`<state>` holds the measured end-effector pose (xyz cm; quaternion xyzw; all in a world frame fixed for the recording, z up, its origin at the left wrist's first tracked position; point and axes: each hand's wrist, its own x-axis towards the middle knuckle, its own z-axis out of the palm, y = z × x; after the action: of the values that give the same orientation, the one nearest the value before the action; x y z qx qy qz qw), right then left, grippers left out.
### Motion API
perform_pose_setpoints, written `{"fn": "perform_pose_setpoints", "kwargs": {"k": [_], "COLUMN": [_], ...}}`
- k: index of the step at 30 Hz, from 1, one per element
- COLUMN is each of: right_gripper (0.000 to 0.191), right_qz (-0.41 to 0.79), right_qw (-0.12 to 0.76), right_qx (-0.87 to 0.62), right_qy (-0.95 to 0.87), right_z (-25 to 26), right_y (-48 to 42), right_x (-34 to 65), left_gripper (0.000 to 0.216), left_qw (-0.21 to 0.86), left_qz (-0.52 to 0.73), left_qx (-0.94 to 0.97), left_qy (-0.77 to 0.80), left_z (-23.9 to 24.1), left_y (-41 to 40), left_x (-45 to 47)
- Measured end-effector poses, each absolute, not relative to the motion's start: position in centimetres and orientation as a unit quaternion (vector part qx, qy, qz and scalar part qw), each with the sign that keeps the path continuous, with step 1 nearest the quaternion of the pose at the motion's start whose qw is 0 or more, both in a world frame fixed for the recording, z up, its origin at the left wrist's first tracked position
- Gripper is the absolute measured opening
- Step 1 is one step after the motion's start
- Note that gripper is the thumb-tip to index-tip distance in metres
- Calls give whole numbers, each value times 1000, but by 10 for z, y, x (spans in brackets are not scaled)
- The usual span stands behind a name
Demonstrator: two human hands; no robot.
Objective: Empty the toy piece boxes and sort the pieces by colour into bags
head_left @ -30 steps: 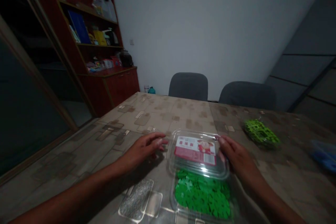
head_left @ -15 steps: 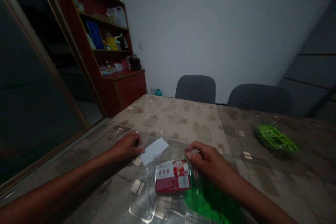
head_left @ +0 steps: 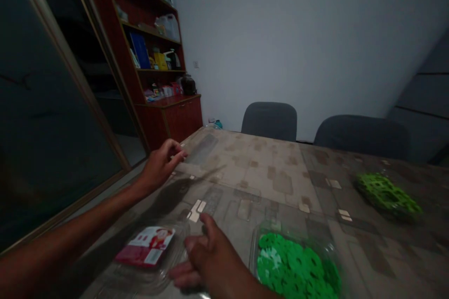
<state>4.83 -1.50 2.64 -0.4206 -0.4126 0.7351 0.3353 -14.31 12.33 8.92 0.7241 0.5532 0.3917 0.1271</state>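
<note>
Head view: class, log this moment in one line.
left hand: over table, grip unclear | right hand: at labelled lid, contact unclear | green pieces: inside clear tub

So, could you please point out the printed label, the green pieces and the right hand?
Printed label [head_left: 146, 246]: head view, middle of its face.
Green pieces [head_left: 296, 264]: head view, middle of the pile.
Right hand [head_left: 214, 259]: head view, back of the hand.

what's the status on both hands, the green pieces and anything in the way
Left hand over table, hold unclear. Right hand open at edge of labelled lid. Green pieces in clear container; right hand between it and lid.
</note>
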Motion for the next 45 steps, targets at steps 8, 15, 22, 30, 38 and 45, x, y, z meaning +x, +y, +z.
{"fn": "perform_pose_setpoints", "kwargs": {"k": [8,15,22,30,38,45], "right_gripper": [62,68,54,56,64,61], "right_qz": [697,506,313,232,285,363], "right_qw": [512,523,428,323,335,404], "right_qx": [-403,-592,-700,-726,-713,-674], "right_qy": [-302,-345,-478,-562,-546,-501], "right_z": [35,57,24,23,7,4], "right_y": [-38,-62,-70,-69,-73,-58], "right_x": [141,235,271,282,298,281], "left_gripper": [12,25,21,18,21,35], "left_qw": [48,-125,-50,10,209,603], "left_qz": [395,394,340,222,378,338], "left_qx": [829,908,938,972,882,586], "left_qy": [392,62,45,73,187,423], "left_z": [52,27,37,20,19,3], "left_y": [31,9,-1,-6,0,31], "left_x": [-113,-46,-1,-4,-5,10]}}
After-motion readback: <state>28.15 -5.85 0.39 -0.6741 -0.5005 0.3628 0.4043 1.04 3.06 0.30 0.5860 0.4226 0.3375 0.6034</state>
